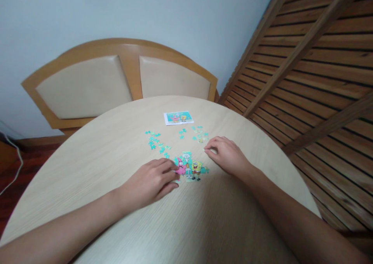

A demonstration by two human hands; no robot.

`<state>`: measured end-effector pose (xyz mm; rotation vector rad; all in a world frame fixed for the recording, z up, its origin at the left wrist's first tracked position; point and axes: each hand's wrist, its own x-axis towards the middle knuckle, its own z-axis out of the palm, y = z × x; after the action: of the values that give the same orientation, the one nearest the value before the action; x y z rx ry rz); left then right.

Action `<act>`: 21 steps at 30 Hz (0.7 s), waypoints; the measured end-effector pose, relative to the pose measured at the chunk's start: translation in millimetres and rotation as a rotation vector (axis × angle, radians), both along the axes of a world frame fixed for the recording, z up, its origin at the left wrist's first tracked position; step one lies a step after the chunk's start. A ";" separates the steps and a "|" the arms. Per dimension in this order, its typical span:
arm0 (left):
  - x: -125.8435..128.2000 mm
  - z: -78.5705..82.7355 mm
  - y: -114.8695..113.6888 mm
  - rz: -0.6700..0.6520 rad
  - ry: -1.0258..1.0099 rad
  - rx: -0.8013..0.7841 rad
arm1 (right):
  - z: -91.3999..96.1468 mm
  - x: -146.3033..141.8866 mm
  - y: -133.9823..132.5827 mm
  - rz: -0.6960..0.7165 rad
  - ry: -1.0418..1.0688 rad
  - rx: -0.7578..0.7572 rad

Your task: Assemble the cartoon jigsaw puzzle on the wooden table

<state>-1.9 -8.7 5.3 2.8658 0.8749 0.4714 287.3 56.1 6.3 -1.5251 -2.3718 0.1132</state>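
A partly joined cartoon jigsaw (190, 167) lies on the round pale wooden table (116, 147). My left hand (151, 180) rests palm down with its fingertips pressed against the jigsaw's left edge. My right hand (226, 154) lies to the right of the jigsaw, fingers curled down onto the table, perhaps over a small piece that I cannot make out. Loose turquoise pieces (155, 141) are scattered behind the jigsaw, with another small cluster (199, 133) just beyond my right hand. A small reference picture (178, 118) lies flat further back.
Two wooden chairs with beige padded backs (122, 81) stand against the far table edge before a pale blue wall. A slatted wooden partition (314, 69) runs along the right side. A cable (14, 166) hangs at the far left near the floor.
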 end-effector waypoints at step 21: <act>-2.1 -0.4 5.9 0.040 0.044 0.062 | 6.9 1.6 -2.8 0.171 -0.076 0.003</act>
<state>-4.0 -2.8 4.9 2.9300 0.9420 0.4485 288.9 53.4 13.1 -1.3452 -2.5593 0.0921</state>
